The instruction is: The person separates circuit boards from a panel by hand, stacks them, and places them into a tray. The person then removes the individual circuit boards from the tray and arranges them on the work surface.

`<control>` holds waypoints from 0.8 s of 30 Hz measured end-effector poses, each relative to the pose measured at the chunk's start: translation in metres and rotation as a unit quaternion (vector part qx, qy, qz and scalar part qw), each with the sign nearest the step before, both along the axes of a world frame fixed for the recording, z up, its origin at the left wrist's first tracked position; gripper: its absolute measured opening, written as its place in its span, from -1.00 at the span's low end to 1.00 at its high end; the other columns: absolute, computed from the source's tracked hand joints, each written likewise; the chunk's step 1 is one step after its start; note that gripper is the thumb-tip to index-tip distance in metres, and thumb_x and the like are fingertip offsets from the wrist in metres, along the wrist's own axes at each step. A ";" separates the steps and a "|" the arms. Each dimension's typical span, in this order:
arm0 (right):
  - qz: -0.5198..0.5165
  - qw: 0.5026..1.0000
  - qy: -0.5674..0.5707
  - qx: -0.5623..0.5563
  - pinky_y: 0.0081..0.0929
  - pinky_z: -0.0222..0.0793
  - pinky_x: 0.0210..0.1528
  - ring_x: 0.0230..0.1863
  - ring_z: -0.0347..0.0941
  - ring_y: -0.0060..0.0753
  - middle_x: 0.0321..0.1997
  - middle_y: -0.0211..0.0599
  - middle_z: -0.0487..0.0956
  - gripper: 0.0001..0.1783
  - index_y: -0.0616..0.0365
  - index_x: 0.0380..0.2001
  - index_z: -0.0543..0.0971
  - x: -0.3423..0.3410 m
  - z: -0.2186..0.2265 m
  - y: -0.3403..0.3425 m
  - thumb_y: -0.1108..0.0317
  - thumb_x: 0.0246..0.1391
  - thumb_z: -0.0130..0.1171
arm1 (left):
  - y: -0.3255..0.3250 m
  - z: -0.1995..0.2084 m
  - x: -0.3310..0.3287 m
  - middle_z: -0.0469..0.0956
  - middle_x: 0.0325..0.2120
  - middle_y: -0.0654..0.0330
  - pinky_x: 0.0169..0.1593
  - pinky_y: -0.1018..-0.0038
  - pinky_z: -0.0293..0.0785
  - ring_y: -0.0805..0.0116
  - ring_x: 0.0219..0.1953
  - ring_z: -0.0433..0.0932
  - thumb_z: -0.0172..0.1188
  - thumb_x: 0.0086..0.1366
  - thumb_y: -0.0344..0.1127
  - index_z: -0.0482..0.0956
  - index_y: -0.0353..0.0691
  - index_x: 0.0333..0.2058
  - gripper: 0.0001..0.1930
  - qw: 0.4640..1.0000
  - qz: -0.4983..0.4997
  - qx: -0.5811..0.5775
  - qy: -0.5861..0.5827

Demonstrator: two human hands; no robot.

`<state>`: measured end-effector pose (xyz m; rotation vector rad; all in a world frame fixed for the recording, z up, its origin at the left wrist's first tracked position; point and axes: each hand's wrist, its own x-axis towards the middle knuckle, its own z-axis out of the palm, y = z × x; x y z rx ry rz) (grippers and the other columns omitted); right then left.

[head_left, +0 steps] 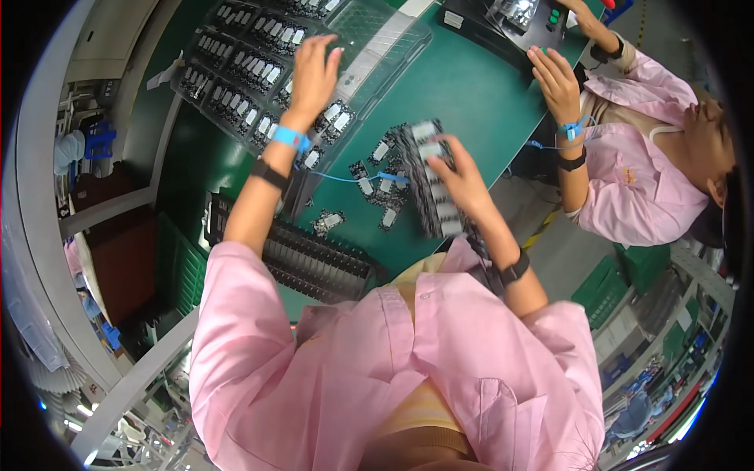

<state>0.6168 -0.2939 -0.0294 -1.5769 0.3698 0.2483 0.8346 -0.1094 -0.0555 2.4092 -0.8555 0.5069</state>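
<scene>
My left hand (pixel 315 77), a blue wrist strap below it, hovers over a clear plastic tray (pixel 390 41) with many small circuit boards (pixel 267 69) in its compartments. Its fingers are stretched out and I see nothing held in them. On the right side of the green table, my right hand (pixel 463 179) grips a long dark panel of circuit boards (pixel 428 177) with pale rectangles, blurred by motion. Thumb and fingers lie across its right edge. Beside the panel several loose small circuit boards (pixel 365 180) lie on the table, and one loose board (pixel 330 222) lies nearer me.
A black slotted rack (pixel 318 261) with rows of panels stands near my left side. A cord (pixel 338 179) runs from my wrist strap across the table (pixel 467 82). At far right, a co-worker's hand (pixel 556 80) is by a black machine with green buttons (pixel 479 25).
</scene>
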 end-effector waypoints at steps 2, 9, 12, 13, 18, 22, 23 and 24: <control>0.041 0.990 -0.101 -0.086 -0.66 0.22 -0.41 -0.46 0.27 -0.61 -0.49 -0.37 0.39 -0.74 0.18 -0.21 0.31 0.033 -0.003 0.007 0.35 0.00 -0.02 | -0.016 0.029 -0.044 0.43 -0.46 0.06 -0.33 0.43 0.30 0.31 -0.42 0.41 -0.13 0.20 -0.21 0.43 -0.25 -0.30 -0.74 0.970 -0.107 -0.105 0.190; 0.207 0.955 -0.173 -0.124 -0.58 0.20 -0.43 -0.50 0.25 -0.47 -0.53 -0.22 0.37 -0.72 0.26 -0.31 0.31 0.090 0.028 0.026 0.26 0.00 -0.02 | -0.001 0.043 -0.065 0.37 -0.74 0.18 -0.57 0.44 0.17 0.40 -0.67 0.31 -0.19 0.22 -0.07 0.41 -0.29 -0.58 -0.59 0.889 -0.008 -0.099 0.447; 0.227 0.944 -0.220 -0.093 -0.41 0.19 -0.45 -0.53 0.31 -0.23 -0.55 -0.06 0.39 -0.69 0.31 -0.41 0.30 0.099 0.017 0.021 0.22 -0.01 0.00 | 0.002 0.025 -0.043 0.35 -0.77 0.21 -0.61 0.49 0.13 0.46 -0.70 0.28 -0.20 0.22 -0.03 0.39 -0.27 -0.61 -0.57 0.834 0.019 -0.180 0.521; 0.185 0.959 -0.201 -0.076 -0.44 0.21 -0.43 -0.51 0.32 -0.29 -0.53 -0.12 0.40 -0.69 0.32 -0.40 0.31 0.100 -0.003 0.017 0.22 -0.01 -0.01 | -0.001 0.021 -0.033 0.37 -0.75 0.17 -0.60 0.47 0.14 0.42 -0.69 0.29 -0.21 0.21 -0.01 0.39 -0.27 -0.61 -0.56 0.820 0.047 -0.191 0.537; 0.050 0.997 -0.014 0.063 -0.57 0.27 -0.33 -0.39 0.35 -0.48 -0.40 -0.29 0.42 -0.70 0.35 -0.35 0.32 0.086 -0.014 0.013 0.28 -0.02 0.00 | 0.016 -0.049 0.048 0.48 -0.61 0.09 -0.50 0.33 0.20 0.16 -0.61 0.38 -0.20 0.18 -0.04 0.45 -0.18 -0.48 -0.64 0.963 0.186 0.021 0.194; -0.026 0.988 0.099 0.118 -0.63 0.30 -0.37 -0.40 0.35 -0.59 -0.38 -0.34 0.42 -0.71 0.31 -0.30 0.33 0.060 -0.020 0.006 0.35 -0.06 0.05 | -0.002 -0.065 0.058 0.50 -0.51 0.12 -0.32 0.29 0.21 0.14 -0.45 0.40 -0.09 0.13 -0.10 0.46 -0.14 -0.39 -0.73 0.963 0.234 0.106 0.079; -0.044 0.985 0.116 0.122 -0.65 0.31 -0.40 -0.42 0.34 -0.62 -0.39 -0.35 0.42 -0.70 0.29 -0.28 0.33 0.056 -0.023 0.006 0.36 -0.08 0.08 | -0.005 -0.066 0.056 0.50 -0.49 0.13 -0.26 0.29 0.20 0.14 -0.39 0.40 -0.07 0.11 -0.11 0.46 -0.12 -0.37 -0.75 0.962 0.236 0.134 0.036; -0.047 0.984 0.119 0.124 -0.65 0.31 -0.40 -0.42 0.34 -0.62 -0.39 -0.35 0.42 -0.70 0.29 -0.28 0.33 0.054 -0.026 0.004 0.36 -0.08 0.08 | -0.006 -0.066 0.055 0.50 -0.49 0.13 -0.26 0.29 0.20 0.14 -0.39 0.40 -0.07 0.11 -0.11 0.46 -0.12 -0.37 -0.75 0.962 0.232 0.137 0.039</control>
